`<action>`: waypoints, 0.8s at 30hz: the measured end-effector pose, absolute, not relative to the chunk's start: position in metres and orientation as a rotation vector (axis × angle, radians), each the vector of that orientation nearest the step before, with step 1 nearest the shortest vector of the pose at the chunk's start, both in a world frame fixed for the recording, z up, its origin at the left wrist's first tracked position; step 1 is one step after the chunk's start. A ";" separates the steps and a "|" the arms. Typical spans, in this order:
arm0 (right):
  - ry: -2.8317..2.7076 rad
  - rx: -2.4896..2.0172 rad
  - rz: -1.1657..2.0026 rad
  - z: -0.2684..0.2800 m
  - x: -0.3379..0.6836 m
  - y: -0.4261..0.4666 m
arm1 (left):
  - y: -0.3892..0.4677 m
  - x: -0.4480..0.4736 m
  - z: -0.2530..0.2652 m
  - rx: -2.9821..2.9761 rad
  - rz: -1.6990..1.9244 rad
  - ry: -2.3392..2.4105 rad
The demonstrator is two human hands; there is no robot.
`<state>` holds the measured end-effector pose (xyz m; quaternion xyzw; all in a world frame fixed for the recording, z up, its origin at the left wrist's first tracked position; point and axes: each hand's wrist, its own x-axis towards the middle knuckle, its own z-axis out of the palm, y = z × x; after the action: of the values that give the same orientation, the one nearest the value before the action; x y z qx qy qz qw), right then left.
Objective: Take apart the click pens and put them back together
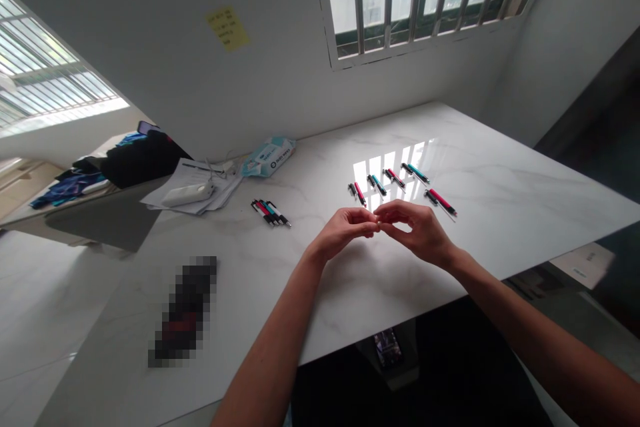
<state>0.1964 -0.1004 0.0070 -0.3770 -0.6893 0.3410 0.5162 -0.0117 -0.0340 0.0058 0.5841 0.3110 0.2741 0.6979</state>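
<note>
My left hand (349,227) and my right hand (417,230) meet fingertip to fingertip above the marble-patterned table (505,180). Both are closed in a pinch, and whatever lies between the fingers is too small or hidden to name. Just beyond them, pens taken apart lie in small groups: a red pen barrel (360,193), a teal barrel (379,185), another red barrel (397,177) and a teal one (419,173) farther back, each beside dark parts. Right of my right hand rests a red and black barrel (443,203) with a thin refill.
Several whole pens (271,212) lie bundled left of my hands. Behind them are a wipes packet (269,156) and papers (205,201) with a white device (187,194) on top. A pixelated dark object (185,313) lies front left. A phone (388,347) is below the table edge.
</note>
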 end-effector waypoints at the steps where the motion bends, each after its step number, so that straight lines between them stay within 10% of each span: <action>1: -1.655 -0.897 0.828 0.007 0.196 -0.101 | -0.034 -0.011 0.006 1.305 0.604 0.690; 24: -2.000 -1.434 0.176 -0.037 0.339 -0.090 | -0.027 -0.017 0.007 1.311 0.768 0.863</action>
<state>0.3394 -0.0897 -0.0367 -0.5487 -0.7648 0.0672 0.3309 -0.0174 -0.0266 0.0073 0.5753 0.3787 0.3370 0.6419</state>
